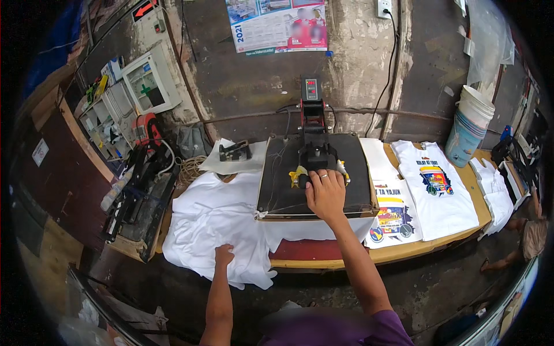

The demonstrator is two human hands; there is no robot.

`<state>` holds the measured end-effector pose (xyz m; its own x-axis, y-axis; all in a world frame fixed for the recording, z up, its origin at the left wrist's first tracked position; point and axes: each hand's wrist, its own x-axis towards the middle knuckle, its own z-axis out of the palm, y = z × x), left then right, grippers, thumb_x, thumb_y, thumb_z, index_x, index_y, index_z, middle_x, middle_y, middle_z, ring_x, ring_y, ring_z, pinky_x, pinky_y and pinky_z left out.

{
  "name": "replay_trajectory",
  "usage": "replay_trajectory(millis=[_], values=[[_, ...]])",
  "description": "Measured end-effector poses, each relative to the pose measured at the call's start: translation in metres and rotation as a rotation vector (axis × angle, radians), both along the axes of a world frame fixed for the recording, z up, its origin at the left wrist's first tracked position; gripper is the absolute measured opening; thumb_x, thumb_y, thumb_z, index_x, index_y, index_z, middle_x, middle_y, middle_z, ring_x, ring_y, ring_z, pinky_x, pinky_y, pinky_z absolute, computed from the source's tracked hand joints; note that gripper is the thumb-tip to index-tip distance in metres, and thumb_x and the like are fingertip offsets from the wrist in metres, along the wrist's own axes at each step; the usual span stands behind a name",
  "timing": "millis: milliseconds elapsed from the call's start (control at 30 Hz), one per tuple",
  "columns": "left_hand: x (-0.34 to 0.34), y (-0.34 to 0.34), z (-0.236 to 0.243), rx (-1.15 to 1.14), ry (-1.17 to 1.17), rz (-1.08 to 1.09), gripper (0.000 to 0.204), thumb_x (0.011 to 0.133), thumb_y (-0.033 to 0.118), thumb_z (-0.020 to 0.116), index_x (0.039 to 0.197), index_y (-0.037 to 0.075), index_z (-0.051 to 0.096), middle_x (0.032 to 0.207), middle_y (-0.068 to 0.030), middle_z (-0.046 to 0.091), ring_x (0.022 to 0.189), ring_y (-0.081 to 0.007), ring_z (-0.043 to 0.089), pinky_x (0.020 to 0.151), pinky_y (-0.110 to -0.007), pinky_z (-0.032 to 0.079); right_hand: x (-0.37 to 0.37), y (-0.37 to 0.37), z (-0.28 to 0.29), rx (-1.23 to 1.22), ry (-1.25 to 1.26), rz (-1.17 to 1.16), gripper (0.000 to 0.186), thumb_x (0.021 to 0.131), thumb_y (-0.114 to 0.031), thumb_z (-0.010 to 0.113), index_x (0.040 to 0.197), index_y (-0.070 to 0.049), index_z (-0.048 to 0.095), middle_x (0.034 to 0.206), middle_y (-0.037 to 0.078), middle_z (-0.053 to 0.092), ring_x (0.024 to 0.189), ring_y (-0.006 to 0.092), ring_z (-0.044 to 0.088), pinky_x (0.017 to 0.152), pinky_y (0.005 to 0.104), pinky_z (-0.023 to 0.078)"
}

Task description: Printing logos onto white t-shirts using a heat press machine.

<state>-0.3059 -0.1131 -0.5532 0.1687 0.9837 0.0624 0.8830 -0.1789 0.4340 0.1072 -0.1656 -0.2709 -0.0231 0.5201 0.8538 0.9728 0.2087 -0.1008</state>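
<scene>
My right hand [327, 193] is wrapped over the front handle of a heat press [346, 154], a ring on one finger. The press's wide black upper plate is down, and the edge of a white cloth [306, 229] sticks out below its front. A red pad [303, 250] shows under that cloth. My left hand [224, 254] is curled closed over a heap of white T-shirts [213, 207] at the left of the press, and I see nothing in its fingers. Whether it touches the cloth is unclear.
Right of the press lie a printed paper sheet [389, 216] and a printed white T-shirt [435, 190]. White gloves or folded cloth [494, 193] lie beyond, near a bucket [468, 127]. A second press [144, 190] stands left. The wooden table edge [427, 247] runs along the front.
</scene>
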Motion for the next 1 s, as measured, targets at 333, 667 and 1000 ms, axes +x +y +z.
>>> replay_trajectory(millis=[333, 667, 1000], values=[[-0.007, 0.003, -0.008, -0.018, -0.051, 0.087, 0.038, 0.059, 0.005, 0.065, 0.096, 0.007, 0.071, 0.098, -0.0133, 0.069, 0.095, -0.0281, 0.065, 0.087, -0.034, 0.051, 0.000, 0.003, 0.000, 0.011, 0.008, 0.014, 0.029, 0.081, -0.022, 0.057, 0.102, -0.002, 0.061, 0.096, 0.013, 0.057, 0.096, 0.0309, 0.053, 0.090, 0.0436, 0.039], [0.000, -0.003, -0.008, -0.013, -0.128, 0.100, 0.034, 0.063, 0.002, 0.058, 0.094, 0.010, 0.070, 0.094, -0.0138, 0.068, 0.094, -0.0351, 0.061, 0.088, -0.039, 0.046, 0.002, 0.003, -0.002, 0.025, -0.008, 0.007, 0.028, 0.081, -0.022, 0.057, 0.101, -0.003, 0.061, 0.096, 0.012, 0.058, 0.095, 0.0304, 0.054, 0.089, 0.0437, 0.040], [-0.008, -0.005, -0.020, -0.060, -0.060, 0.172, 0.035, 0.066, 0.006, 0.060, 0.099, 0.014, 0.068, 0.101, -0.0186, 0.063, 0.102, -0.0397, 0.054, 0.088, -0.045, 0.047, -0.002, 0.001, 0.002, 0.049, -0.008, 0.043, 0.027, 0.081, -0.022, 0.058, 0.100, -0.003, 0.060, 0.094, 0.011, 0.057, 0.093, 0.0289, 0.053, 0.087, 0.0426, 0.041]])
